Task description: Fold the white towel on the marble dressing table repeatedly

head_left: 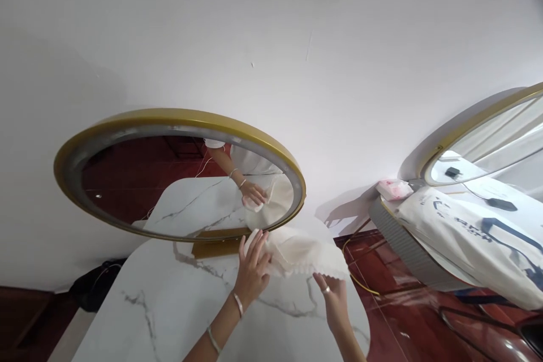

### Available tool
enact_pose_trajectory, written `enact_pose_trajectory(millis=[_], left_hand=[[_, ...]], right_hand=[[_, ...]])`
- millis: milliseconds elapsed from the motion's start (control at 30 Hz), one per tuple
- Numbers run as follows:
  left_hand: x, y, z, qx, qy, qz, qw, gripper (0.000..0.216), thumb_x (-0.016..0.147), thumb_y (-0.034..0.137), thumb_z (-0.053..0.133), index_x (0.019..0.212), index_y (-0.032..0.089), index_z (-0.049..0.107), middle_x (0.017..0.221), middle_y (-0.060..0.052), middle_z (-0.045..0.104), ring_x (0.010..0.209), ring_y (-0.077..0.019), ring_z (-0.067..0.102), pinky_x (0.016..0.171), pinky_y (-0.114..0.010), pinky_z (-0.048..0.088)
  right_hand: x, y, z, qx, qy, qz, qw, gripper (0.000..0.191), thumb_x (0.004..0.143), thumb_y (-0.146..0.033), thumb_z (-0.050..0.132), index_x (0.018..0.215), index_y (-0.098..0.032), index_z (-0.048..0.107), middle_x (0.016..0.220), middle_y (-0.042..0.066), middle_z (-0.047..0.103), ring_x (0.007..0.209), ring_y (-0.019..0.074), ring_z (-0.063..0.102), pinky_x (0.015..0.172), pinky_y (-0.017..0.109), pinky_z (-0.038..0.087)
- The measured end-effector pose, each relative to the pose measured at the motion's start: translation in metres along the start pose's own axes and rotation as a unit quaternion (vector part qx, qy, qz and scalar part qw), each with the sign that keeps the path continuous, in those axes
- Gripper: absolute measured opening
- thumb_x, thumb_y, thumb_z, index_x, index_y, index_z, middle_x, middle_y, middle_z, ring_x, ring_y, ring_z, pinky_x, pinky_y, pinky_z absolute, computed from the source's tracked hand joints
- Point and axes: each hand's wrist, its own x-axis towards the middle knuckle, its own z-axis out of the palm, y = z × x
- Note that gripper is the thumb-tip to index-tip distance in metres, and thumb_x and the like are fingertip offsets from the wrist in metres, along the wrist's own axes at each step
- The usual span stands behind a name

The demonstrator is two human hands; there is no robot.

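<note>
**Soft white cloth held by both hands at the foot of the mirror**

Head view: A white cloth [302, 255] is seen at the far edge of the marble desk [169, 305], towards its far right corner. Its bunched end is pressed against the lower rim of the gold-framed oval mirror [182, 124].

The left hand [251, 271] is laid on that bunched end with the fingers stretched almost straight, pressing rather than clenching; the thumb is hidden. The cloth's scalloped near edge is pinched by the right hand [333, 297] between thumb and fingertips. Both hands and the cloth are repeated in the glass.

The cloth is judged light, limp and thin. It sags and folds between the two hands, so no shape can be expected from it unless it is kept stretched or wadded. It is best taken at a hem or gathered into a pad under a flat palm. No slipping is to be feared on the fabric itself, though a pad may slide easily over glass and polished stone. The mirror beside it is judged fragile and only propped up, so pressure against it should be kept gentle.

Well apart to the right, a second mirror [487, 124], a white bag [462, 232] and a pink packet [392, 188] are seen.
</note>
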Motion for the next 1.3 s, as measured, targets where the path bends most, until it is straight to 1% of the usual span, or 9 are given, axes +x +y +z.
enact_pose_trajectory(millis=[133, 300, 433, 533, 667, 767, 900, 1033, 1300], left_hand=[[-0.043, 0.002, -0.005, -0.114, -0.132, -0.077, 0.982, 0.028, 0.069, 0.003, 0.046, 0.084, 0.024, 0.058, 0.154, -0.004, 0.031, 0.141, -0.0289, 0.03, 0.109, -0.05, 0.038], [-0.086, 0.0, -0.009, -0.204, -0.172, -0.207, 0.941, 0.038, 0.065, 0.003, 0.048, 0.094, 0.027, 0.057, 0.154, -0.005, 0.027, 0.135, -0.0298, 0.038, 0.095, -0.044, 0.05], [-0.106, -0.007, -0.007, -0.268, -0.192, -0.28, 0.901, 0.042, 0.064, 0.007, 0.056, 0.102, 0.024, 0.053, 0.148, -0.012, 0.032, 0.14, -0.03, 0.03, 0.102, -0.045, 0.043], [-0.113, -0.014, -0.007, -0.318, -0.232, -0.298, 0.869, 0.062, 0.06, 0.027, 0.074, 0.117, 0.024, 0.05, 0.14, -0.012, 0.042, 0.135, -0.0304, 0.037, 0.108, -0.045, 0.036], [-0.118, -0.019, -0.01, -0.386, -0.226, -0.335, 0.829, 0.07, 0.07, 0.055, 0.067, 0.13, 0.026, 0.046, 0.127, -0.008, 0.057, 0.115, -0.0255, 0.056, 0.097, -0.037, 0.045], [-0.119, -0.021, -0.016, -0.385, -0.177, -0.347, 0.837, 0.05, 0.079, 0.059, 0.054, 0.113, 0.023, 0.06, 0.097, -0.003, 0.067, 0.087, -0.0207, 0.062, 0.08, -0.032, 0.05], [-0.12, -0.03, -0.032, -0.348, -0.133, -0.332, 0.867, 0.041, 0.081, 0.058, 0.051, 0.092, 0.021, 0.064, 0.068, 0.002, 0.059, 0.062, -0.014, 0.054, 0.063, -0.025, 0.045], [-0.125, -0.046, -0.058, -0.29, -0.149, -0.294, 0.898, 0.036, 0.086, 0.055, 0.044, 0.086, 0.022, 0.059, 0.067, 0.004, 0.056, 0.058, -0.0123, 0.05, 0.06, -0.023, 0.041], [-0.128, -0.072, -0.113, -0.203, -0.151, -0.239, 0.937, 0.032, 0.087, 0.054, 0.042, 0.085, 0.025, 0.056, 0.064, 0.004, 0.057, 0.06, -0.0156, 0.059, 0.062, -0.024, 0.044]], right_hand=[[-0.021, 0.023, -0.017, 0.106, -0.004, 0.026, 0.994, 0.093, 0.082, -0.043, 0.063, 0.151, -0.034, 0.001, 0.085, -0.002, 0.067, 0.092, 0.0237, 0.069, 0.084, 0.043, 0.057], [-0.013, 0.058, -0.025, -0.106, -0.097, -0.002, 0.99, 0.045, 0.075, -0.04, 0.062, 0.118, -0.028, 0.061, 0.106, 0.008, 0.068, 0.097, 0.0297, 0.065, 0.08, 0.047, 0.055], [-0.007, 0.073, -0.014, -0.172, -0.114, -0.065, 0.976, 0.052, 0.072, -0.035, 0.061, 0.123, -0.027, 0.059, 0.117, 0.009, 0.062, 0.111, 0.0286, 0.058, 0.092, 0.045, 0.05], [-0.001, 0.07, -0.003, -0.202, -0.167, -0.078, 0.962, 0.053, 0.069, -0.028, 0.062, 0.121, -0.024, 0.06, 0.127, 0.01, 0.058, 0.122, 0.0278, 0.051, 0.1, 0.041, 0.044], [0.011, 0.061, 0.003, -0.229, -0.199, -0.07, 0.95, 0.037, 0.067, -0.018, 0.057, 0.103, -0.021, 0.067, 0.103, 0.008, 0.067, 0.098, 0.0246, 0.062, 0.089, 0.037, 0.048], [0.012, 0.055, 0.001, -0.237, -0.197, -0.071, 0.949, 0.021, 0.067, -0.018, 0.055, 0.085, -0.02, 0.066, 0.086, 0.006, 0.067, 0.078, 0.0222, 0.063, 0.074, 0.034, 0.049], [-0.002, 0.047, -0.004, -0.235, -0.183, -0.087, 0.951, 0.007, 0.07, -0.024, 0.054, 0.074, -0.021, 0.058, 0.078, 0.006, 0.063, 0.074, 0.0218, 0.059, 0.069, 0.033, 0.047], [-0.021, 0.035, -0.002, -0.214, -0.178, -0.118, 0.953, 0.008, 0.071, -0.025, 0.05, 0.078, -0.022, 0.053, 0.088, 0.007, 0.063, 0.087, 0.0222, 0.058, 0.078, 0.033, 0.046], [-0.048, -0.008, -0.009, -0.174, -0.203, -0.143, 0.953, 0.023, 0.074, -0.026, 0.052, 0.096, -0.023, 0.05, 0.086, 0.0, 0.06, 0.07, 0.0149, 0.053, 0.066, 0.026, 0.043]])
